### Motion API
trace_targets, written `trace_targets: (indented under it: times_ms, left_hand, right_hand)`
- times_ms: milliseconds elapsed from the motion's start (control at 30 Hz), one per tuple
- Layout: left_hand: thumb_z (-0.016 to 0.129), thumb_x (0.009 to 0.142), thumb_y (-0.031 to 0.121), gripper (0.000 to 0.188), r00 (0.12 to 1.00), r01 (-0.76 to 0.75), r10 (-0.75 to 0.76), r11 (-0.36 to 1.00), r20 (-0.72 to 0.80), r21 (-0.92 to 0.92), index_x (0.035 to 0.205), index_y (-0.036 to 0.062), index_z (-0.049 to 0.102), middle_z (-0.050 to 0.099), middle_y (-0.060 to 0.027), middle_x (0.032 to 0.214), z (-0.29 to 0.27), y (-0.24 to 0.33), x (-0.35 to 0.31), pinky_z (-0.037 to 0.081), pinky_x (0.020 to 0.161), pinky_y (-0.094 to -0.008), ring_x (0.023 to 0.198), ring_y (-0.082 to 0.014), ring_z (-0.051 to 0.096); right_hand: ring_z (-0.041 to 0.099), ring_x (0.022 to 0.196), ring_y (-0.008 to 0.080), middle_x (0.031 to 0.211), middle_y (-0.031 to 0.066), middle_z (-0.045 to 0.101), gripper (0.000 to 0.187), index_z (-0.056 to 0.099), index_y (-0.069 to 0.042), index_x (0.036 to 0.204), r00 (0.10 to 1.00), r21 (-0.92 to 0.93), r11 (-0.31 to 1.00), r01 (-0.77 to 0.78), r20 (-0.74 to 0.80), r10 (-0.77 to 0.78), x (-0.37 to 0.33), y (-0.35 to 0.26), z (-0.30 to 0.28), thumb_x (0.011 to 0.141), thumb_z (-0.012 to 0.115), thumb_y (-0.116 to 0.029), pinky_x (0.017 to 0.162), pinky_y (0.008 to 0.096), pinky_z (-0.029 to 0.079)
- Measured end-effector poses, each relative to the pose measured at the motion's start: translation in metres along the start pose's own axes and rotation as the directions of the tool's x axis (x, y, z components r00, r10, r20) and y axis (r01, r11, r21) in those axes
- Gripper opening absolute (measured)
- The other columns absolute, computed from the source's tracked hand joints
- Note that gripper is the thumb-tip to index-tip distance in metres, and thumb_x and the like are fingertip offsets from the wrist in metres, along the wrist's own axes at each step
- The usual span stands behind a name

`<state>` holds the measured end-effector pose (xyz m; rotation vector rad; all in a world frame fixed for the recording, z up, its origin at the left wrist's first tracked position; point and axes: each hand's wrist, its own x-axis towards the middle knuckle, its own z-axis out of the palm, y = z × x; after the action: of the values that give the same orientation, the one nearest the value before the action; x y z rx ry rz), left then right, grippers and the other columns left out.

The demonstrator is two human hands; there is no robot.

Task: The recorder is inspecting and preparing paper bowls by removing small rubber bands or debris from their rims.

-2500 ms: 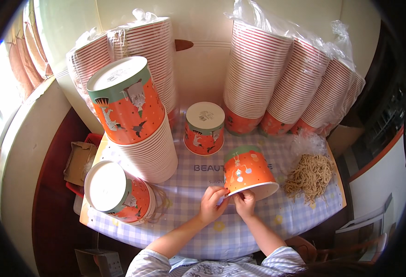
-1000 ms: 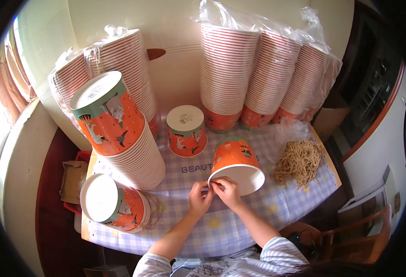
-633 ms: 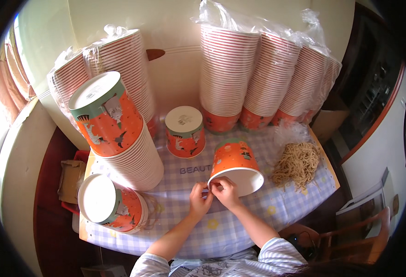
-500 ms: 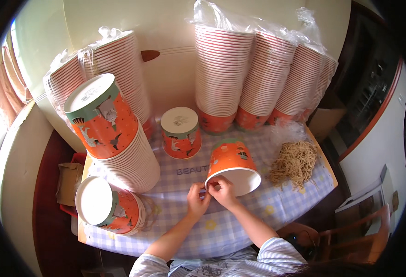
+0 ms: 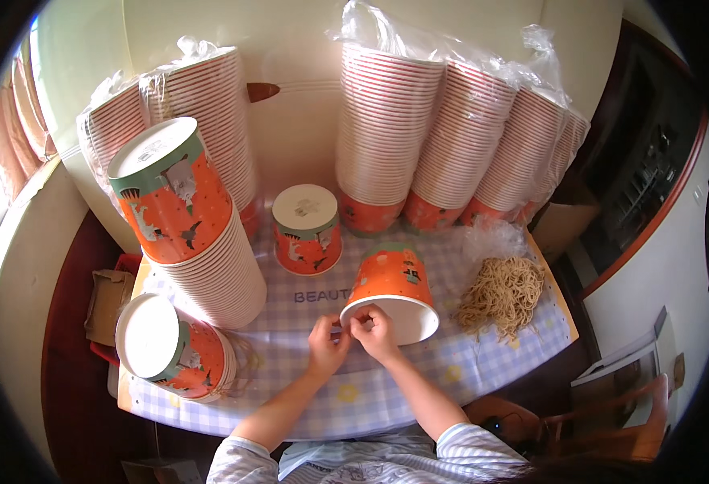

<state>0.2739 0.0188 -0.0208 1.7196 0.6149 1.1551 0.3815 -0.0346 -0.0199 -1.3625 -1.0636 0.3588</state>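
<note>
In front of the lone upturned tub, to its right, lies a tipped orange tub. At its rim, left hand and right hand sit close together, fingers curled nearly closed; what they grip I cannot tell. Tan cord lies well right of the upturned tub

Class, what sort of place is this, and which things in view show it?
Probably a room in a home serving as a small workspace: there is a checked tablecloth, a curtain by the bright window, and tall bagged stacks of paper tubs.
</note>
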Motion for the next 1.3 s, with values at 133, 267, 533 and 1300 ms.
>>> trace_targets:
  times_ms: [133, 267, 533, 1300]
  left_hand:
    - [0.063, 0.074, 0.001, 0.014, 0.990, 0.082, -0.078, 0.996, -0.119, 0.022, 0.084, -0.0011, 0.053, 0.057, -0.0089, 0.075, -0.005, -0.014, 0.004, 0.051, 0.058, -0.0259, 0.067, -0.0129, 0.056]
    - [0.061, 0.075, 0.001, 0.012, 0.972, 0.065, -0.059, 0.998, -0.227, 0.016, 0.081, -0.0001, 0.050, 0.053, -0.0049, 0.073, -0.011, -0.028, 0.016, 0.045, 0.057, -0.0233, 0.065, -0.0094, 0.050]
    - [0.059, 0.078, 0.003, 0.013, 0.970, 0.089, -0.114, 0.988, -0.213, -0.123, 0.085, -0.0009, 0.048, 0.053, -0.0049, 0.078, -0.013, -0.034, 0.024, 0.046, 0.059, -0.0228, 0.070, -0.0095, 0.051]
    - [0.057, 0.079, 0.000, 0.028, 0.975, 0.097, -0.117, 0.989, -0.187, -0.114, 0.103, -0.0004, 0.043, 0.048, -0.0073, 0.095, -0.016, -0.033, 0.023, 0.045, 0.074, -0.0254, 0.086, -0.0143, 0.049]
  right_hand:
    - [0.057, 0.067, 0.0123, 0.073, 0.0040, 0.058, 0.009, 0.056, -0.002, 0.077, 0.996, -0.082, 0.993, 0.081, -0.019, -0.083, 0.002, -0.013, -0.007, 0.073, 0.064, -0.005, 0.061, 0.0254, 0.047]
    - [0.057, 0.066, 0.0144, 0.074, 0.0047, 0.057, 0.010, 0.055, -0.004, 0.075, 0.949, 0.019, 0.986, 0.163, 0.270, -0.162, -0.003, -0.040, -0.017, 0.071, 0.064, -0.003, 0.062, 0.0256, 0.047]
    - [0.060, 0.069, 0.0199, 0.075, 0.0070, 0.060, 0.009, 0.056, -0.004, 0.079, 0.881, -0.353, 0.931, 0.093, 0.465, 0.088, -0.020, -0.051, -0.073, 0.072, 0.061, -0.007, 0.064, 0.0308, 0.049]
    - [0.051, 0.083, 0.0219, 0.073, 0.0047, 0.058, 0.006, 0.061, -0.009, 0.071, 0.975, -0.980, -0.041, 0.197, 0.200, -0.095, 0.024, 0.023, -0.187, 0.071, 0.056, -0.011, 0.074, 0.0349, 0.036]
